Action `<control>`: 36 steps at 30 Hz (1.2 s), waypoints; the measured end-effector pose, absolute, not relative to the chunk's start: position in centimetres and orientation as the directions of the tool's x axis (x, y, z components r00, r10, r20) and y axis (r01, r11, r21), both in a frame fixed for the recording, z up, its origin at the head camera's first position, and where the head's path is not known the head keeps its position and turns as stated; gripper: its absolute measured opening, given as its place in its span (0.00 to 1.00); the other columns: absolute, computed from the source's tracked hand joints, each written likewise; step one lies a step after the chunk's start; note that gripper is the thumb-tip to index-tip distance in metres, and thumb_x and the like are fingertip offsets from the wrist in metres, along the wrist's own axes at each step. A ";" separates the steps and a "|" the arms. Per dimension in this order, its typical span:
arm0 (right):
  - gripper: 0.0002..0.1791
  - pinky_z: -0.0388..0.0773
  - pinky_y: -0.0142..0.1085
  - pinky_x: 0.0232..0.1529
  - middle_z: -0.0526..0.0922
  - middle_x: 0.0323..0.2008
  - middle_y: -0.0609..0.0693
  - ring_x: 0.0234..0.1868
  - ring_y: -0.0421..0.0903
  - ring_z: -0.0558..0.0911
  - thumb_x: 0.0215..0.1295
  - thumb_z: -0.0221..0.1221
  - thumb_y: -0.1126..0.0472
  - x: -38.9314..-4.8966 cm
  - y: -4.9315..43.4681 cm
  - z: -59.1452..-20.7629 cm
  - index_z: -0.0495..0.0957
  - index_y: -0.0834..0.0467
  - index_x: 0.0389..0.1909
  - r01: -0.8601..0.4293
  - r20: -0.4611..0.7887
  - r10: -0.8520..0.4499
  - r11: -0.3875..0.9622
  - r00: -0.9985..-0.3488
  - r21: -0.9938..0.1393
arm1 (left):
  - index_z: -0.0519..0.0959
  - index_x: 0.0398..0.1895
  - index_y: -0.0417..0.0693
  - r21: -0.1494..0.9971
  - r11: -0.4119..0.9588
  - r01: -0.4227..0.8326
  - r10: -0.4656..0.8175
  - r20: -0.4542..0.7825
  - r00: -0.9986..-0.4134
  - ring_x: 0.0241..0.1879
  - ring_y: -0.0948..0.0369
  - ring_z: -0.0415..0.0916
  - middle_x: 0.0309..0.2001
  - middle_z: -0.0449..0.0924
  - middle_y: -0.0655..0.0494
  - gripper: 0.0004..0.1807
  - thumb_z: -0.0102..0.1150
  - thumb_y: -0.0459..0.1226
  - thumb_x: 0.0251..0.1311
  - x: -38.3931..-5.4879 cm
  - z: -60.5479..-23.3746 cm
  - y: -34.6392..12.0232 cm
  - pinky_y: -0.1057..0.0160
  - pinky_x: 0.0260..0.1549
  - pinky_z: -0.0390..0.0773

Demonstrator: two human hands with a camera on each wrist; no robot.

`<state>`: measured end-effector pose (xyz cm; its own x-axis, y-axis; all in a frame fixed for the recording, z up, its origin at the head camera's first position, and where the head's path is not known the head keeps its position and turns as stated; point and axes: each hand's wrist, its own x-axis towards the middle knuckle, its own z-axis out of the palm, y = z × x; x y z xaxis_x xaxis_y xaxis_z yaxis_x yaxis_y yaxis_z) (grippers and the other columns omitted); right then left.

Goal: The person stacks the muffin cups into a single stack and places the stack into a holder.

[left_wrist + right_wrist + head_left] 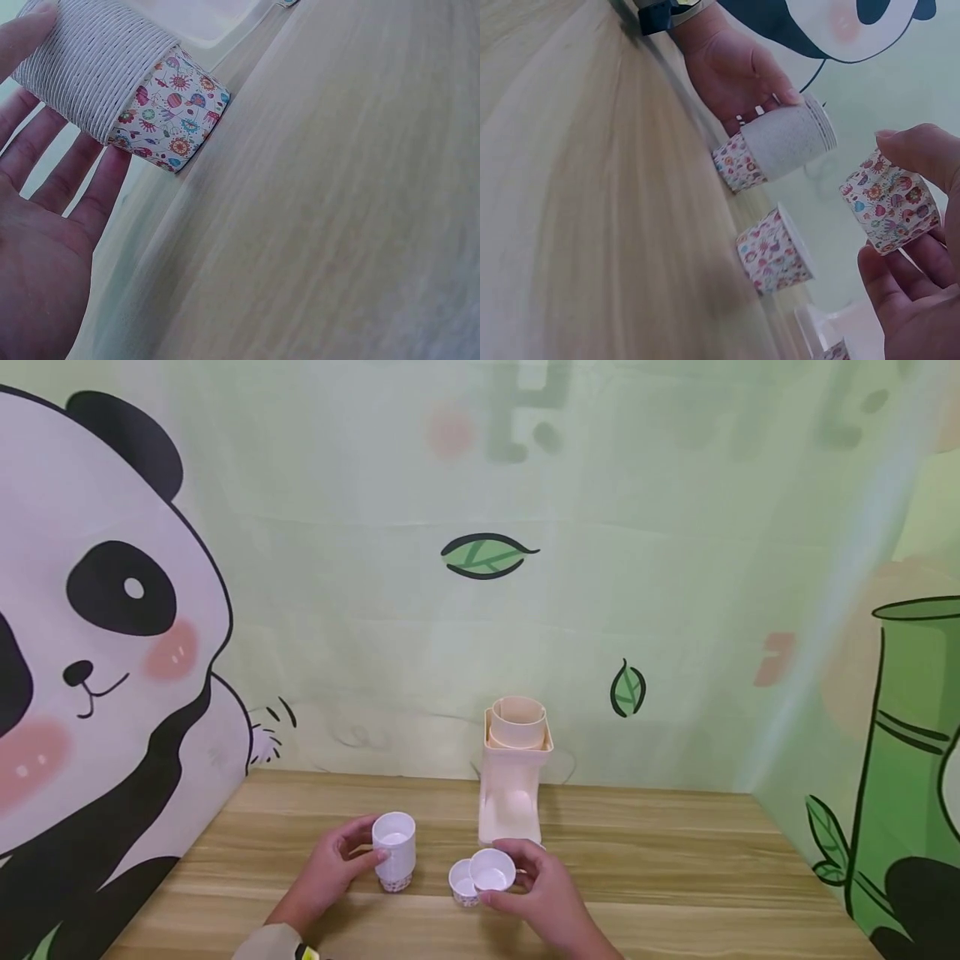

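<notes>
a pale green backdrop (360, 568) printed with panda (112, 677) and bamboo (900, 793) stands behind a wood-grain table (675, 877).

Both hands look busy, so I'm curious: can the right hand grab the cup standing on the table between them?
Probably not straight away: the right hand holds another cup. The standing cup looks close, though, and nothing else seems to block the way.

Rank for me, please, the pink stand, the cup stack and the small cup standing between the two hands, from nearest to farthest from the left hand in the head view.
1. Cup stack: gripped by the left hand.
2. Small cup: on the table, just right of it.
3. Pink stand: farther right and back.
</notes>
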<state>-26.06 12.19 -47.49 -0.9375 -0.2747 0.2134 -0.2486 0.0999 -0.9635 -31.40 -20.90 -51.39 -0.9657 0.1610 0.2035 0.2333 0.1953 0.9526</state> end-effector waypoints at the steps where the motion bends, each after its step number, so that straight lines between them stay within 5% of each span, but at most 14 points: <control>1: 0.36 0.82 0.28 0.53 0.84 0.53 0.62 0.49 0.42 0.83 0.49 0.77 0.67 -26.1 12.0 -47.3 0.76 0.67 0.61 -0.249 0.215 -0.274 0.094 -0.937 -0.964 | 0.73 0.68 0.39 0.953 0.194 0.233 0.162 0.203 -0.966 0.56 0.61 0.79 0.60 0.81 0.41 0.31 0.70 0.37 0.62 -31.4 -51.3 -20.9 0.71 0.55 0.77; 11: 0.34 0.83 0.30 0.52 0.85 0.52 0.63 0.49 0.43 0.84 0.51 0.77 0.67 -27.4 10.0 -46.3 0.77 0.68 0.60 -0.282 0.250 -0.302 0.067 -0.920 -0.957 | 0.74 0.68 0.41 0.956 0.199 0.214 0.159 0.184 -0.970 0.58 0.55 0.78 0.60 0.82 0.43 0.31 0.71 0.38 0.62 -31.4 -51.3 -20.9 0.71 0.55 0.76; 22: 0.33 0.84 0.31 0.52 0.86 0.52 0.62 0.50 0.45 0.85 0.52 0.77 0.67 -28.9 7.3 -45.3 0.78 0.67 0.60 -0.291 0.261 -0.320 0.048 -0.911 -0.955 | 0.74 0.67 0.38 0.951 0.186 0.249 0.164 0.220 -0.962 0.54 0.64 0.79 0.58 0.82 0.41 0.30 0.70 0.35 0.62 -31.5 -51.6 -20.8 0.70 0.56 0.77; 36: 0.29 0.84 0.31 0.51 0.86 0.52 0.64 0.50 0.48 0.87 0.55 0.75 0.67 -30.5 4.2 -44.8 0.78 0.68 0.59 -0.307 0.287 -0.358 0.000 -0.889 -0.952 | 0.74 0.67 0.40 0.955 0.182 0.234 0.162 0.205 -0.965 0.54 0.63 0.79 0.59 0.82 0.42 0.30 0.70 0.36 0.62 -31.4 -51.4 -20.8 0.70 0.55 0.77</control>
<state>-30.50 4.17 -44.84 -0.8886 -0.3582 0.2867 -0.3069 -0.0002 -0.9517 -31.40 -20.82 -51.37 -0.9652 0.1621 0.2052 0.2336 0.1816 0.9552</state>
